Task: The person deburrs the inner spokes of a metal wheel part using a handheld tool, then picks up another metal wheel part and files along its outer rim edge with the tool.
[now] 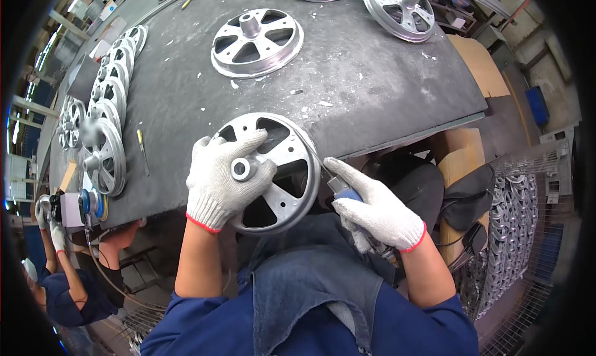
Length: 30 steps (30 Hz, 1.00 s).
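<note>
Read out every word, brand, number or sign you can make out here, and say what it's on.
No text can be read.
The wheel under the left hand shows none.
The tool in the right hand is partly hidden.
Anything printed in the background is too small or blurred to read.

Head-worn view — from above, facing down, forward

Bright overhead tube light; strong fisheye curve, black blurred edges.
</note>
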Motion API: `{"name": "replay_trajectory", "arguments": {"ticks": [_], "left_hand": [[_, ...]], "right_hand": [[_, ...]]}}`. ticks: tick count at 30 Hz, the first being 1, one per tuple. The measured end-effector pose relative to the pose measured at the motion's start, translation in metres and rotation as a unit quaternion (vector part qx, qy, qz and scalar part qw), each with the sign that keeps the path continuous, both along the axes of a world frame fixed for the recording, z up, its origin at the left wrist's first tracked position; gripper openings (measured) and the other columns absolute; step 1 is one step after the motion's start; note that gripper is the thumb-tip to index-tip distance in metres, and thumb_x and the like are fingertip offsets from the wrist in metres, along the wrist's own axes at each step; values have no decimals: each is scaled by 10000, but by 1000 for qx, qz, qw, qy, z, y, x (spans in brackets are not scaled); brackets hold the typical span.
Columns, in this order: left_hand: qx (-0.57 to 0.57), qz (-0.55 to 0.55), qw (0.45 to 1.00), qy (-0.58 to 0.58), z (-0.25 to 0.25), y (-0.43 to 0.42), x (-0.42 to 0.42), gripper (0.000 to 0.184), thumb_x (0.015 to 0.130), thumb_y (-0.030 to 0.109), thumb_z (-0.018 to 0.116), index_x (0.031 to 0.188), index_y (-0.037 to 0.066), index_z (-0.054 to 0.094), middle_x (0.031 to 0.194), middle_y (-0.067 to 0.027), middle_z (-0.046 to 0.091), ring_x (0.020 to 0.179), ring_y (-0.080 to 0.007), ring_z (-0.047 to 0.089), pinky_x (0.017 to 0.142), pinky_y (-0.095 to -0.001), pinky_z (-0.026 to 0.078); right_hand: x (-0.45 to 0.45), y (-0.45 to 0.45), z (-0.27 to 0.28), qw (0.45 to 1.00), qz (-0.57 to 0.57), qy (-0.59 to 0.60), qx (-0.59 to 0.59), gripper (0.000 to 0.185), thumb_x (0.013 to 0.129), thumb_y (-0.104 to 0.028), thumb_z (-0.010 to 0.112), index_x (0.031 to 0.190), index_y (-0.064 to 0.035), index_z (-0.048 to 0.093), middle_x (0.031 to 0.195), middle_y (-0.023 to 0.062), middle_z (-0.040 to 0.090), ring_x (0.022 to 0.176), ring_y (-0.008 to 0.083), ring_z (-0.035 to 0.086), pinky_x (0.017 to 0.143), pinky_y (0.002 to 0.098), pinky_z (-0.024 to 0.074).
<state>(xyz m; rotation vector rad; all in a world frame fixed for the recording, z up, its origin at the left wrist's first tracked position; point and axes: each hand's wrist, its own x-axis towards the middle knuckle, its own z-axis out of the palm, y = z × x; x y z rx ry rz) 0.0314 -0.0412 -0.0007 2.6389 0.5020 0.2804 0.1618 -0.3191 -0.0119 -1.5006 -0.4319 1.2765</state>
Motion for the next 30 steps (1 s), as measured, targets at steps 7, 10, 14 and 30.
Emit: {"name": "replay_trajectory", "arguments": {"ticks": [7, 10, 14, 30], "left_hand": [[2, 27, 999, 25, 1, -2, -3, 508, 840, 379, 874, 1307, 179, 882, 1113, -126, 849, 1131, -356, 780, 1240, -492, 467], [-9, 27, 999, 46, 3, 0, -2, 531, 839, 407, 869, 1327, 198, 875, 1129, -131, 844, 1148, -373, 772, 1257, -504, 460], [-21, 29, 998, 53, 12, -4, 0, 532, 848, 423, 859, 1330, 197, 872, 1128, -133, 842, 1134, -376, 772, 1267, -509, 452], [-11, 22, 999, 38, 0, 1, 0, 525, 853, 401, 858, 1331, 184, 873, 1135, -129, 848, 1146, -361, 779, 1266, -498, 450]], "right_hand": [[-23, 3, 14, 905, 55, -419, -54, 707, 1116, -264, 690, 1785, -235, 465, 1081, 339, 797, 878, 477, 779, 815, 564, 654], [-35, 2, 35, 859, 106, -472, -168, 686, 1129, -276, 684, 1783, -258, 475, 958, 267, 779, 839, 449, 785, 789, 555, 654], [-41, 0, 40, 836, 127, -501, -182, 689, 1130, -284, 694, 1785, -283, 479, 894, 204, 740, 760, 427, 776, 729, 559, 654], [-46, 9, 39, 814, 110, -532, -204, 706, 1133, -277, 700, 1797, -278, 460, 873, 196, 728, 706, 405, 768, 675, 540, 651]]}}
